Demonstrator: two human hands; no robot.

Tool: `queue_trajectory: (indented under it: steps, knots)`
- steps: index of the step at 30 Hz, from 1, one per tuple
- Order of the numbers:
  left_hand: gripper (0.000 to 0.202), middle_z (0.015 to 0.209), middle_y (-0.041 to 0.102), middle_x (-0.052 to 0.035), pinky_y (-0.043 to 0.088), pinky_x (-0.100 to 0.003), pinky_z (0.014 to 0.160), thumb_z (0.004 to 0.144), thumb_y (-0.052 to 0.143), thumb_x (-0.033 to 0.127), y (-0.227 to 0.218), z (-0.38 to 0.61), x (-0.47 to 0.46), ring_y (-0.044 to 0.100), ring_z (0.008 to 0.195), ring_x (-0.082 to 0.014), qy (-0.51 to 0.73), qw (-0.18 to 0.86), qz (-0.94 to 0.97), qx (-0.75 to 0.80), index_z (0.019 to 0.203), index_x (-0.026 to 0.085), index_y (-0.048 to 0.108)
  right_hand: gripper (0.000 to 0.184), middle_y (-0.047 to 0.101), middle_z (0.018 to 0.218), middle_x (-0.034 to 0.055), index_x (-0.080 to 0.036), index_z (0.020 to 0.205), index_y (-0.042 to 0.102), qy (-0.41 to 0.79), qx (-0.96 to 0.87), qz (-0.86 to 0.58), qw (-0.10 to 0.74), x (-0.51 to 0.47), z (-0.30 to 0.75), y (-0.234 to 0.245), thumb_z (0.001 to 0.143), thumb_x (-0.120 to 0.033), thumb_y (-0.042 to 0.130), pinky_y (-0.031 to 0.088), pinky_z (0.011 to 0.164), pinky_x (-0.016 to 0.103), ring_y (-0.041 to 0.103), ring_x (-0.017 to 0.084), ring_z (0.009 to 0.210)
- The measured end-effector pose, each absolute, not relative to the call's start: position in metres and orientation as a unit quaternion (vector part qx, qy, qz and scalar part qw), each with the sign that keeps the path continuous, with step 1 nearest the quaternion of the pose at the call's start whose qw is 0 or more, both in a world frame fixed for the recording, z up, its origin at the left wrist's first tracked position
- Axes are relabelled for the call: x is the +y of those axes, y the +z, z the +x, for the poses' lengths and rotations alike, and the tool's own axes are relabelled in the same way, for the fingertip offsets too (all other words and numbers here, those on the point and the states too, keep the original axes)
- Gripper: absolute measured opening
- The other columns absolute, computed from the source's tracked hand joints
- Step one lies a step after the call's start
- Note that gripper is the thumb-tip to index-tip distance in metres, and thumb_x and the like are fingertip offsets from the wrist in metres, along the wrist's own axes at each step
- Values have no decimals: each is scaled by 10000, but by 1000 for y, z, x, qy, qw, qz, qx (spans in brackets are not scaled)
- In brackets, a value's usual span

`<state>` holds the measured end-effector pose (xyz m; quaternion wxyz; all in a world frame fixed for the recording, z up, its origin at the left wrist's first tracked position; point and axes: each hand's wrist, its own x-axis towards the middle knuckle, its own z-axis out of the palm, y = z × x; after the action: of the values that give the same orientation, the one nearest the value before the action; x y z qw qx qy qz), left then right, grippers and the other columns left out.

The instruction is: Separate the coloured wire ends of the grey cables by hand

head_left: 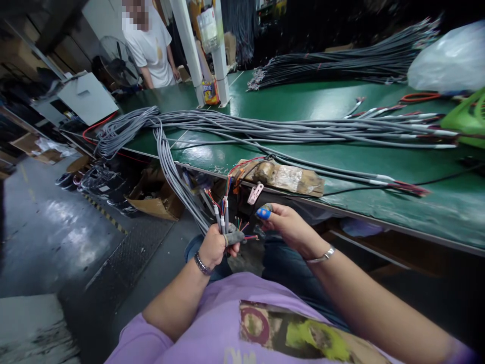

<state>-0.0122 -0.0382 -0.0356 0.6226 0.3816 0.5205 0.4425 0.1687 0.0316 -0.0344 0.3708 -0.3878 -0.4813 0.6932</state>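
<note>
My left hand (pixel 215 247) is closed in a fist round the ends of several grey cables (pixel 178 177) that droop off the green table's edge. Their stripped ends fan out into thin coloured wires (pixel 227 202) above and beside my fist. My right hand (pixel 288 225), with blue tape on one fingertip, pinches the thin coloured wire ends just right of the fist. A small white connector (pixel 255 193) hangs from wires just above my hands.
A green table (pixel 303 101) carries long grey cable bundles (pixel 288 129), a black cable pile (pixel 341 60) at the back and a taped cardboard pad (pixel 282 177) at its edge. A person in a white shirt (pixel 151 45) stands far left. Cardboard boxes (pixel 155 194) sit below.
</note>
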Motion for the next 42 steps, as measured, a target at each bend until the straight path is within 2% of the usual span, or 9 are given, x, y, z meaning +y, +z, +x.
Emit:
queue_trajectory:
  steps: [2, 7, 10, 17, 24, 28, 32, 35, 42]
  knots:
    - [406, 425, 540, 12, 351, -192, 334, 595, 777, 445, -34, -11, -38, 448, 320, -70, 449, 619, 380, 521, 522, 139, 519, 384, 455, 521, -61, -184, 584, 494, 720, -450, -385, 361, 31, 170, -34, 621, -462, 756, 411, 565, 255, 387, 67, 488]
    - [423, 417, 535, 15, 349, -188, 336, 573, 784, 459, -30, -8, -37, 446, 314, -67, 449, 617, 376, 526, 514, 142, 511, 342, 595, 652, -13, -161, 747, 628, 776, -442, -348, 285, 21, 162, -36, 601, -424, 791, 412, 566, 239, 489, 81, 550]
    - [413, 421, 540, 14, 361, -191, 339, 577, 784, 454, -31, -8, -38, 452, 321, -70, 448, 618, 376, 525, 521, 141, 520, 336, 634, 686, 7, -155, 750, 645, 773, -456, -336, 286, 18, 158, -36, 596, -412, 797, 412, 583, 240, 535, 102, 600]
    - [412, 420, 539, 16, 352, -183, 335, 585, 777, 464, -32, -8, -38, 446, 319, -65, 462, 605, 370, 532, 539, 137, 532, 242, 612, 645, -3, -162, 677, 636, 751, -465, -356, 304, 17, 156, -36, 598, -348, 771, 386, 571, 238, 496, 96, 575]
    - [387, 420, 524, 36, 366, -182, 339, 574, 785, 429, -35, -10, -36, 439, 337, -66, 490, 601, 347, 528, 576, 154, 513, 227, 573, 623, -16, -167, 641, 615, 756, -446, -362, 314, 16, 156, -37, 588, -328, 766, 371, 549, 231, 462, 87, 559]
    - [389, 420, 526, 26, 355, -187, 328, 597, 771, 437, -31, -15, -35, 429, 326, -63, 463, 616, 374, 517, 547, 148, 515, 270, 520, 568, -33, -186, 633, 567, 780, -389, -354, 340, 24, 160, -39, 645, -387, 747, 417, 561, 246, 439, 85, 518]
    - [413, 408, 521, 30, 340, -184, 311, 570, 792, 437, -24, -16, -32, 418, 308, -62, 429, 641, 385, 506, 538, 155, 492, 352, 607, 730, 20, -193, 789, 624, 800, -322, -363, 352, 39, 161, -35, 762, -544, 626, 479, 586, 260, 500, 103, 567]
    - [401, 398, 523, 35, 328, -179, 301, 554, 806, 404, -19, -15, -25, 413, 296, -64, 414, 665, 389, 485, 559, 158, 489, 399, 621, 774, 34, -191, 827, 639, 806, -317, -357, 350, 49, 155, -27, 801, -582, 563, 480, 572, 244, 525, 114, 602]
    - [395, 386, 508, 42, 305, -181, 291, 529, 806, 384, -16, -9, -1, 420, 296, -75, 407, 689, 391, 454, 591, 163, 484, 350, 601, 695, -3, -188, 759, 626, 804, -318, -316, 390, 54, 142, -19, 704, -523, 716, 458, 552, 228, 508, 102, 583]
